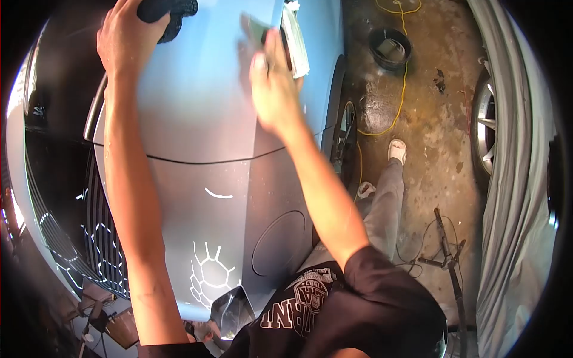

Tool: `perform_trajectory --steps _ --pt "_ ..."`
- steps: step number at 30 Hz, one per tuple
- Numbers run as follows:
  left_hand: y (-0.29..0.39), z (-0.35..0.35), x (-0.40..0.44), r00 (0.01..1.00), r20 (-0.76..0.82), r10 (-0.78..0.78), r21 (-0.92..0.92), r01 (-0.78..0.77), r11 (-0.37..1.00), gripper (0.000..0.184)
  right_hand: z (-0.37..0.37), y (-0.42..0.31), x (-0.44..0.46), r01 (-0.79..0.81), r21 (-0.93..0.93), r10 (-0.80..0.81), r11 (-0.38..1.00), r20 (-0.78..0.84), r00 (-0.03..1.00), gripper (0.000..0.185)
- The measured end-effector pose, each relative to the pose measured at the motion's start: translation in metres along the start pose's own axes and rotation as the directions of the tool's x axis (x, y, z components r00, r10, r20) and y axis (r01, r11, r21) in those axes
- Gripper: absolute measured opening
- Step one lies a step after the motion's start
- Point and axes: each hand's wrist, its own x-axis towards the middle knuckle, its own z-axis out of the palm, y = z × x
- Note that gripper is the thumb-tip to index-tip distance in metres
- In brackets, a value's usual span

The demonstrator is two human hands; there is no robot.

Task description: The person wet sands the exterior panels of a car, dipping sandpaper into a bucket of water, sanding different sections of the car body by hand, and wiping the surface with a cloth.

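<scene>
My left hand [128, 39] is at the top left over the car, curled against a black, rough-looking object [170, 15] whose kind I cannot make out. The top edge of the view cuts off some of the fingers. My right hand [274, 89] is over the blue-grey car panel [203, 101], smeared by motion. Its fingers close on a flat, dark, squeegee-like blade [256, 28]. Against the right side of that hand is a pale, folded cloth-like strip [294, 42]; whether the hand grips it too is unclear. A dark seam crosses the panel below both hands.
A round fuel-door outline [278, 241] lies lower on the car. To the right, a black bucket [390, 49] and a yellow cord [403, 89] are on the stained floor. A dark stand [447, 259] is near my leg. Grey sheeting [519, 179] hangs beside another wheel [486, 125].
</scene>
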Motion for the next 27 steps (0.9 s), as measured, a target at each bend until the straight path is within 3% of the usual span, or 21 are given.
perform_trajectory --steps 2,4,5,6,8,9,10,11,12,14,16,22,24,25,27 --pt "0.013 -0.007 0.000 1.000 0.021 -0.019 -0.315 0.024 0.949 0.025 0.003 0.001 0.005 0.009 0.096 -0.006 0.995 -0.026 1.000 0.066" --pt "0.065 -0.015 -0.019 0.999 -0.050 -0.003 -0.054 0.000 0.999 0.024 -0.009 -0.019 -0.046 -0.055 -0.069 0.060 0.996 0.068 0.996 0.066" --pt "0.076 -0.016 -0.022 0.998 -0.066 0.007 0.037 -0.005 0.999 0.024 -0.014 -0.021 -0.085 0.018 -0.128 0.001 0.992 0.142 0.990 0.069" --pt "0.079 -0.017 -0.021 0.998 -0.069 0.011 0.060 -0.007 0.998 0.024 -0.020 -0.025 -0.117 0.005 -0.134 0.024 0.991 0.217 0.976 0.071" --pt "0.067 -0.017 -0.011 0.998 -0.057 0.017 -0.071 -0.021 0.997 0.024 -0.023 -0.019 -0.145 0.069 -0.179 -0.017 0.982 0.276 0.961 0.073" --pt "0.071 -0.018 -0.011 0.998 -0.057 0.017 -0.081 -0.021 0.996 0.023 -0.029 -0.023 -0.127 0.053 -0.195 0.003 0.979 0.275 0.961 0.069" --pt "0.110 -0.028 -0.023 0.991 -0.129 0.039 0.169 -0.016 0.985 0.024 -0.029 -0.019 -0.099 0.046 -0.158 -0.009 0.986 0.232 0.973 0.066" --pt "0.082 -0.021 -0.019 0.991 -0.128 0.033 0.172 -0.011 0.985 0.024 -0.026 -0.009 -0.070 0.051 -0.170 -0.014 0.984 0.211 0.977 0.065" --pt "0.030 -0.010 -0.005 0.999 -0.041 -0.018 -0.048 0.016 0.999 0.024 -0.022 -0.004 -0.053 0.057 -0.179 -0.023 0.982 0.188 0.982 0.064" --pt "0.030 -0.010 0.000 0.998 0.050 -0.037 -0.266 0.049 0.963 0.024 -0.019 -0.015 -0.082 0.069 -0.146 -0.046 0.987 0.158 0.986 0.065" --pt "0.113 -0.028 -0.027 0.983 -0.160 0.090 0.178 -0.061 0.982 0.024 -0.025 -0.031 -0.138 0.020 -0.128 0.012 0.992 0.244 0.970 0.065" --pt "0.104 -0.026 -0.022 0.994 -0.107 0.015 0.233 0.010 0.973 0.025 -0.020 -0.015 -0.105 0.057 -0.159 -0.030 0.986 0.169 0.985 0.070" --pt "0.104 -0.025 -0.021 0.993 -0.115 0.024 0.222 0.002 0.975 0.025 -0.024 -0.025 -0.134 -0.025 -0.084 0.044 0.996 0.226 0.973 0.069" --pt "0.106 -0.025 -0.021 0.992 -0.118 0.031 0.221 -0.004 0.975 0.025 -0.029 -0.017 -0.137 -0.032 -0.147 0.066 0.989 0.231 0.971 0.070" --pt "0.107 -0.025 -0.022 0.992 -0.123 0.036 0.215 -0.009 0.977 0.026 -0.034 0.007 -0.111 -0.123 -0.136 0.145 0.983 0.159 0.977 0.073"
